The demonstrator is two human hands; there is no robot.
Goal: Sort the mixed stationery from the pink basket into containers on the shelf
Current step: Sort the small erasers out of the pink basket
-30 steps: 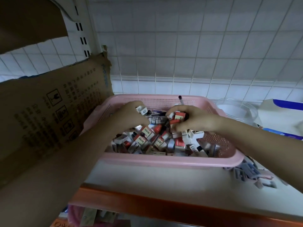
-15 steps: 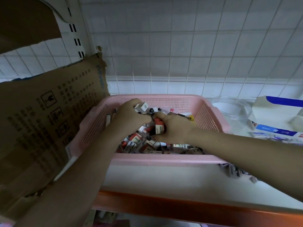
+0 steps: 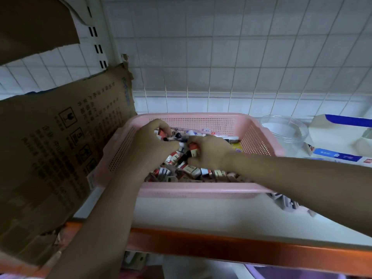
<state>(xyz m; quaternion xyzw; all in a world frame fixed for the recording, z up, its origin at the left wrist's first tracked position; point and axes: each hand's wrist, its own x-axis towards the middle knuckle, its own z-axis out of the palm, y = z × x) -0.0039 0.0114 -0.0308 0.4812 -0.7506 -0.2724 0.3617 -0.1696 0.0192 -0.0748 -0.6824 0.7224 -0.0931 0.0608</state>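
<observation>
Tiled wall [image 3: 221,57]: white square tiles behind the whole shelf, with a slotted white shelving upright [image 3: 96,37] at the upper left.
Cardboard sheet [image 3: 56,150]: brown, torn at its top edge, leaning at the left of the shelf and touching the basket's left side; it carries black handling symbols, among them a fragile-glass mark, and columns of printed characters too blurred to read.
Shelf [image 3: 201,216]: white board with an orange front edge; everything below stands on it.
Pink basket [image 3: 193,190]: perforated plastic, at the middle of the shelf, holding the mixed stationery.
White-and-blue box [image 3: 340,137]: at the far right, its blue label unreadable.
Clear round container [image 3: 285,133]: just right of the basket, against the wall.
Stationery pile [image 3: 193,170]: small red-and-white boxed items, print too small to read, with pens and markers along the basket's back wall.
Grey loose pieces [image 3: 281,200]: a small heap on the shelf by the basket's front right corner.
Left hand [image 3: 155,141]: inside the basket, fingers curled closed around thin dark-tipped pens.
Right hand [image 3: 209,152]: inside the basket, just beside the left, closed on a small red-and-white item.
</observation>
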